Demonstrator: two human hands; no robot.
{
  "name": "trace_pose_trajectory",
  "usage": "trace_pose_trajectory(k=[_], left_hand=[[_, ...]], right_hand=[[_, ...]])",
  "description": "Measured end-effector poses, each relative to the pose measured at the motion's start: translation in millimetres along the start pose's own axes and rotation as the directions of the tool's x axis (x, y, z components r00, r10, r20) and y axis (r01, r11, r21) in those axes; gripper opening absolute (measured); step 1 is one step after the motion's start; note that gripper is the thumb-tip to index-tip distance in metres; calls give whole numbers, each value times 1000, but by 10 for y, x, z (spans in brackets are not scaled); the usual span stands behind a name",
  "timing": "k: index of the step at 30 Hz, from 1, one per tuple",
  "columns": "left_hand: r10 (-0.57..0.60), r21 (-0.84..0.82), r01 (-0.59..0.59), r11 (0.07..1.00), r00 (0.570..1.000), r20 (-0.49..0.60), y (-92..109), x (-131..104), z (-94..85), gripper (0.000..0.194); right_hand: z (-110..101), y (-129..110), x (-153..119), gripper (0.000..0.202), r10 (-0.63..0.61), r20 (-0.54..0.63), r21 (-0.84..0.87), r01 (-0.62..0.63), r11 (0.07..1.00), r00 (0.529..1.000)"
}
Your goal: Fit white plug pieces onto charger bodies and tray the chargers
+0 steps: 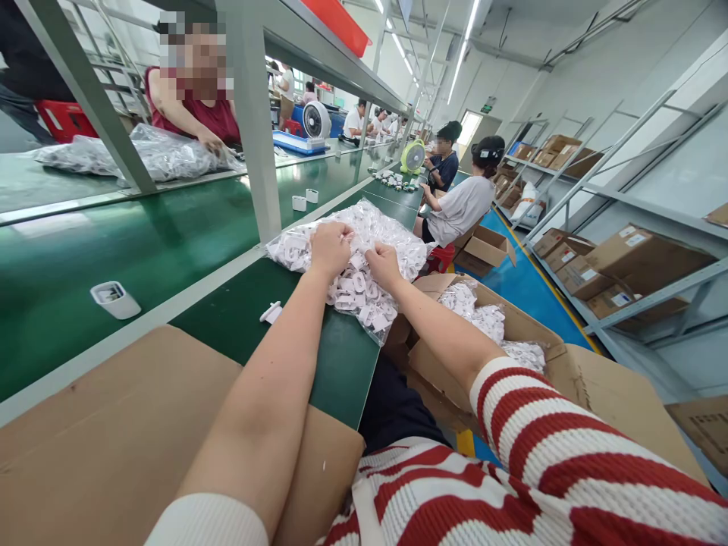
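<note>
Clear bag [392, 229] of white parts [358, 287] on desk [341, 368], well filled – one loose piece [271, 312] outside; judged early, most contents left. Left hand [331, 249] and right hand [384, 265] at bag, grip curled – exact hold: cannot tell. More filled bags [489, 322] in carton [440, 371]

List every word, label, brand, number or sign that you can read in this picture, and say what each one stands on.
No text here can be read.
Green sign in the background: too small.
White labels on the shelved cartons at the right: too small and blurred.
Dark print on the carton at the lower right edge: blurred.
</note>
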State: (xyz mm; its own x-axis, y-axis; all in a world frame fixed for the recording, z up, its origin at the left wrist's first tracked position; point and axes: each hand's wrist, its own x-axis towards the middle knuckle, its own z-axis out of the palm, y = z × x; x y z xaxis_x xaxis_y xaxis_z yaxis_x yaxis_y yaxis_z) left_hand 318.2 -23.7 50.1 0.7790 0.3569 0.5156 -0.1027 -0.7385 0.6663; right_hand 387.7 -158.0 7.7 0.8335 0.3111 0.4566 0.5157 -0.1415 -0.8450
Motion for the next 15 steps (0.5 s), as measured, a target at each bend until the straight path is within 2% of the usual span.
trace_pose_trajectory(k=[2, 5, 9, 12, 15], left_hand=[[30, -93, -22, 995, 996, 89, -21, 34, -70, 15], [-45, -257, 94, 962, 981, 190, -68, 67, -130, 18], [-205, -482, 280, 830, 957, 203, -100, 86, -124, 23], [-227, -551, 325, 769, 944, 239, -74, 94, -121, 25], [-240, -602, 350, 717, 936, 258, -39, 99, -147, 28]], right_hand=[[28, 2, 31, 28, 26, -37, -21, -27, 999, 999], [53, -58, 153, 30, 57, -44, -82, -60, 995, 997], [63, -210, 424, 32, 84, 15, -278, -77, 958, 996], [88, -314, 609, 30, 144, 33, -445, -115, 888, 989], [119, -382, 747, 28, 176, 52, -494, -128, 860, 983]])
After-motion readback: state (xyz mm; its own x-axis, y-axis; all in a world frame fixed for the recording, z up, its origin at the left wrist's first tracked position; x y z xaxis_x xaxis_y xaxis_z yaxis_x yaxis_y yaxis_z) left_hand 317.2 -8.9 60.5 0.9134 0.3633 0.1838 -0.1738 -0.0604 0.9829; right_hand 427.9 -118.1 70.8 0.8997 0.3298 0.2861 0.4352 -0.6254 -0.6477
